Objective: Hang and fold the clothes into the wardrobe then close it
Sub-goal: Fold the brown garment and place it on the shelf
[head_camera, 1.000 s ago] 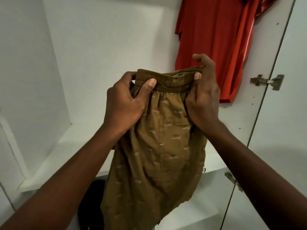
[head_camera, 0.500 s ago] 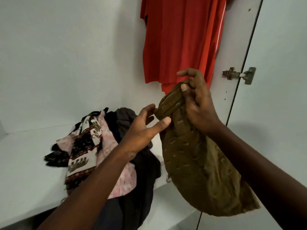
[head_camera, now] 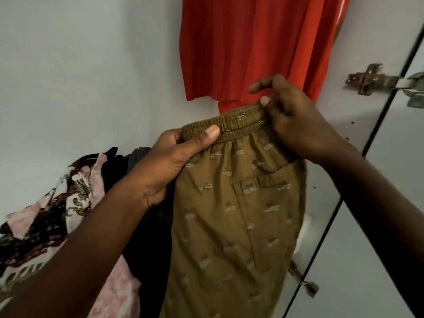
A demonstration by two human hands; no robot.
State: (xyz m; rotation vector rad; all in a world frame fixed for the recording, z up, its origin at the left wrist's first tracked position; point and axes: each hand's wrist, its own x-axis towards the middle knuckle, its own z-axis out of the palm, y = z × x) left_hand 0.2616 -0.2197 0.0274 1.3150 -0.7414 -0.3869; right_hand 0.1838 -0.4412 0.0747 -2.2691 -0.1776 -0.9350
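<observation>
A pair of olive-brown patterned shorts [head_camera: 238, 214] hangs in front of the white wardrobe interior, held up by its elastic waistband. My left hand [head_camera: 167, 164] pinches the waistband's left end, thumb on the front. My right hand [head_camera: 296, 120] grips the waistband's right end, fingers curled over the top. The legs drop out of view at the bottom. A red shirt [head_camera: 252, 47] hangs at the top, behind the shorts.
A heap of clothes [head_camera: 68, 203], pink and black patterned fabric plus dark garments, lies on the white shelf at lower left. The open wardrobe door [head_camera: 390, 226] stands at right, with a metal hinge [head_camera: 371, 81] above and another hinge [head_camera: 305, 285] lower down.
Half a second ago my left hand was off the shorts and the waistband was bunched in my right hand. Now the left hand has taken the waistband and it is spread flat between both hands.
</observation>
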